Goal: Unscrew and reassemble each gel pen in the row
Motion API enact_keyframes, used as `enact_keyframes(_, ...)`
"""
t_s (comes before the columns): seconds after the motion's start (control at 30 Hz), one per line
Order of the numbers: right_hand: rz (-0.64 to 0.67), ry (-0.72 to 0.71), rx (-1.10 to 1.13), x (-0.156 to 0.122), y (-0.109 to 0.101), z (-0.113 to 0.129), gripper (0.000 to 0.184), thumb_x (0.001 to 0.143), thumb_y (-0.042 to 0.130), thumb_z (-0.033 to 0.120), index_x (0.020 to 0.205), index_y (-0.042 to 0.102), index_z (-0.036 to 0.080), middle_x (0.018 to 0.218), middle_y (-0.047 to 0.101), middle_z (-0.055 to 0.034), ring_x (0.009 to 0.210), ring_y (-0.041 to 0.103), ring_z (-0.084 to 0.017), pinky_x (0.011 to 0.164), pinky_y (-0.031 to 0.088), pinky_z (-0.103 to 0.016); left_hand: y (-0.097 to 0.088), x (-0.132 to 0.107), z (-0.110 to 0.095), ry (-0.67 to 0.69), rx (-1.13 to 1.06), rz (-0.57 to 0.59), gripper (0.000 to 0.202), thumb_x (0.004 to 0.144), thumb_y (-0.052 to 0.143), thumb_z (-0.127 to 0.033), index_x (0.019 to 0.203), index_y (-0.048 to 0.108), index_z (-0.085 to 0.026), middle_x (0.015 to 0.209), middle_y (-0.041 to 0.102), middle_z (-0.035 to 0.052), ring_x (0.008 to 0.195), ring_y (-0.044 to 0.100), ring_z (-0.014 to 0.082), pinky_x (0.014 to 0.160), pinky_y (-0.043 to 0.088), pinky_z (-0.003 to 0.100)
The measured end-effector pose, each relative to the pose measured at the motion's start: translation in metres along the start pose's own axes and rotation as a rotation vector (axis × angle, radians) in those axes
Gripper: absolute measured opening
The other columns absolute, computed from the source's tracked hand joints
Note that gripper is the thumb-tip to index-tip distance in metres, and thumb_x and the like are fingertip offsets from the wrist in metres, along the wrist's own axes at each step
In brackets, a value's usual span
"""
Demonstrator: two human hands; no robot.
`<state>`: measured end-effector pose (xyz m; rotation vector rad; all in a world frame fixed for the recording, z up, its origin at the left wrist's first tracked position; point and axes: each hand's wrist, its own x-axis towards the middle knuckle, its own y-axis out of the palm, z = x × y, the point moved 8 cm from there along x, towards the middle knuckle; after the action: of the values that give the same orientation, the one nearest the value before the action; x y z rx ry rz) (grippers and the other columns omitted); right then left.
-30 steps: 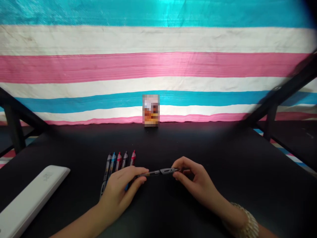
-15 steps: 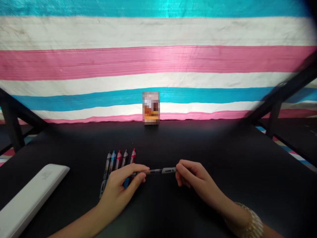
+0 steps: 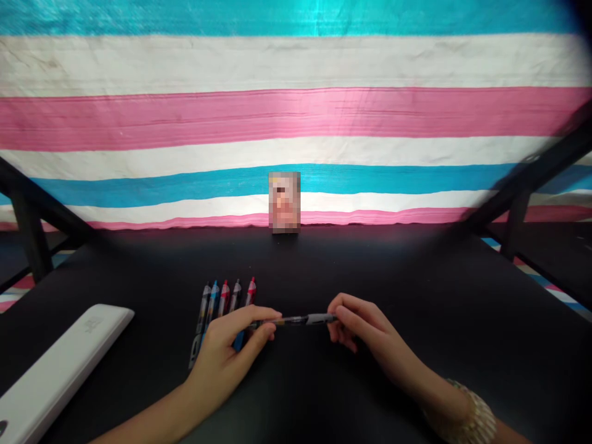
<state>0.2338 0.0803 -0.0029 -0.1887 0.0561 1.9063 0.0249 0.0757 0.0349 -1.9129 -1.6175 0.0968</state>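
Observation:
A dark pen (image 3: 300, 320) lies level between both hands, just above the black table (image 3: 416, 296). My left hand (image 3: 231, 348) pinches its left end between thumb and fingers. My right hand (image 3: 358, 327) pinches its right end, by the grey clip. Behind my left hand, several pens (image 3: 224, 302) with blue, red and black ends lie side by side on the table, their lower halves hidden by the hand.
A flat white case (image 3: 55, 370) lies at the table's left front corner. A small blurred card or box (image 3: 284, 202) stands upright at the table's far edge. A striped pink, white and blue cloth (image 3: 296, 111) hangs behind. Dark frame bars (image 3: 522, 179) slope at both sides.
The pen stays held between both hands. My right fingers have shifted slightly on its clip end, and the grey clip shows at a different angle, as if the barrel turned.

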Motion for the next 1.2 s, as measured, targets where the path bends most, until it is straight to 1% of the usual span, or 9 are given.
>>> enact_keyframes(0.1, 0.004, 0.02, -0.037, 0.0, 0.001, -0.003, 0.05, 0.097, 0.053, 0.057, 0.066, 0.056, 0.017, 0.061, 0.053, 0.0011, 0.052, 0.04, -0.011, 0.05, 0.029, -0.025, 0.0, 0.0, -0.002, 0.016, -0.003, 0.003, 0.015, 0.091, 0.064, -0.019, 0.097, 0.077, -0.023, 0.075, 0.078, 0.0002, 0.063, 0.073, 0.014, 0.062, 0.057, 0.019)
enact_keyframes(0.23, 0.0, 0.034, 0.069, 0.0, 0.002, -0.004, 0.04, 0.091, 0.063, 0.055, 0.078, 0.058, 0.018, 0.067, 0.057, 0.0016, 0.053, 0.042, -0.01, 0.05, 0.03, -0.023, -0.001, 0.002, -0.004, 0.027, 0.006, 0.005, 0.015, 0.091, 0.063, -0.017, 0.097, 0.076, -0.022, 0.074, 0.078, -0.0006, 0.062, 0.073, 0.0127, 0.06, 0.057, 0.017)
enact_keyframes(0.33, 0.006, 0.063, 0.045, 0.001, 0.003, -0.006, 0.049, 0.094, 0.056, 0.06, 0.07, 0.055, 0.017, 0.064, 0.057, -0.0001, 0.051, 0.043, -0.009, 0.048, 0.029, -0.023, -0.001, 0.002, -0.005, 0.033, 0.009, 0.001, 0.015, 0.09, 0.064, -0.016, 0.097, 0.076, -0.022, 0.075, 0.078, -0.001, 0.062, 0.073, 0.0121, 0.06, 0.056, 0.016)
enact_keyframes(0.47, -0.004, 0.082, 0.128, 0.002, 0.004, -0.009, 0.041, 0.089, 0.066, 0.055, 0.078, 0.057, 0.017, 0.065, 0.057, 0.0016, 0.051, 0.043, -0.008, 0.047, 0.03, -0.02, -0.001, 0.002, -0.003, 0.038, 0.01, -0.002, 0.016, 0.09, 0.064, -0.016, 0.097, 0.076, -0.023, 0.076, 0.078, -0.0018, 0.062, 0.073, 0.0112, 0.06, 0.056, 0.015)
enact_keyframes(0.6, 0.004, 0.128, 0.176, 0.002, 0.006, -0.015, 0.046, 0.092, 0.061, 0.058, 0.073, 0.055, 0.016, 0.063, 0.059, 0.0002, 0.047, 0.044, -0.007, 0.044, 0.028, -0.019, 0.0, 0.003, -0.002, 0.043, 0.023, 0.006, 0.016, 0.091, 0.064, -0.016, 0.099, 0.075, -0.024, 0.077, 0.078, -0.0027, 0.064, 0.073, 0.0112, 0.062, 0.055, 0.015)
enact_keyframes(0.73, -0.015, 0.123, 0.237, 0.002, 0.005, -0.014, 0.039, 0.085, 0.073, 0.051, 0.078, 0.059, 0.016, 0.062, 0.06, 0.0019, 0.047, 0.045, -0.006, 0.043, 0.031, -0.018, 0.0, 0.002, 0.002, 0.012, 0.034, 0.002, 0.015, 0.09, 0.065, -0.018, 0.1, 0.075, -0.024, 0.081, 0.079, -0.0016, 0.066, 0.074, 0.0129, 0.063, 0.056, 0.017)
enact_keyframes(0.8, -0.011, 0.147, 0.29, 0.002, 0.006, -0.017, 0.038, 0.085, 0.072, 0.052, 0.084, 0.061, 0.016, 0.065, 0.061, 0.0015, 0.048, 0.048, -0.007, 0.042, 0.034, -0.017, 0.0, 0.001, 0.004, -0.003, 0.037, 0.003, 0.015, 0.09, 0.065, -0.019, 0.101, 0.074, -0.024, 0.084, 0.08, -0.001, 0.068, 0.074, 0.0133, 0.064, 0.057, 0.018)
enact_keyframes(0.9, 0.001, 0.187, 0.299, 0.002, 0.008, -0.022, 0.042, 0.089, 0.066, 0.057, 0.079, 0.058, 0.016, 0.063, 0.062, 0.0005, 0.047, 0.051, -0.008, 0.039, 0.036, -0.016, 0.0, 0.0, 0.004, -0.005, 0.035, 0.005, 0.015, 0.09, 0.065, -0.019, 0.1, 0.074, -0.025, 0.084, 0.079, -0.0012, 0.068, 0.074, 0.0132, 0.066, 0.057, 0.018)
enact_keyframes(1.2, -0.113, 0.106, 0.441, 0.001, -0.004, -0.012, 0.026, 0.077, 0.079, 0.035, 0.081, 0.059, 0.018, 0.062, 0.063, 0.0014, 0.049, 0.053, -0.01, 0.043, 0.038, -0.019, 0.0, 0.002, 0.009, -0.121, -0.073, 0.001, 0.008, 0.093, 0.06, -0.024, 0.095, 0.068, -0.021, 0.071, 0.072, -0.0014, 0.054, 0.064, 0.0115, 0.051, 0.052, 0.019)
